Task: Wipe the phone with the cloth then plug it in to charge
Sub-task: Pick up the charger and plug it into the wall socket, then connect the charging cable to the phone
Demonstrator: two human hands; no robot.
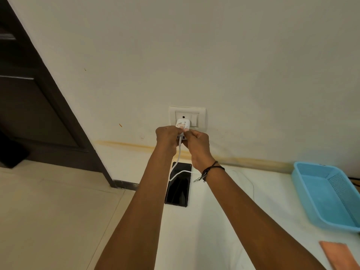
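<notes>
A black phone [178, 189] lies face up on the white surface below a wall socket [187, 116]. A white charger adapter [183, 124] sits at the socket plate. My left hand [169, 137] and my right hand [196, 142] both pinch the adapter from below, side by side. A white cable [178, 160] hangs from the adapter down between my wrists and loops across the phone's upper part. An orange-pink cloth [340, 255] lies folded at the bottom right corner of the surface, away from both hands.
A light blue plastic basket [311, 193] stands on the white surface [224, 221] at the right. A dark wooden door [29, 104] fills the left side. Beige floor tiles [48, 211] run along the left of the surface.
</notes>
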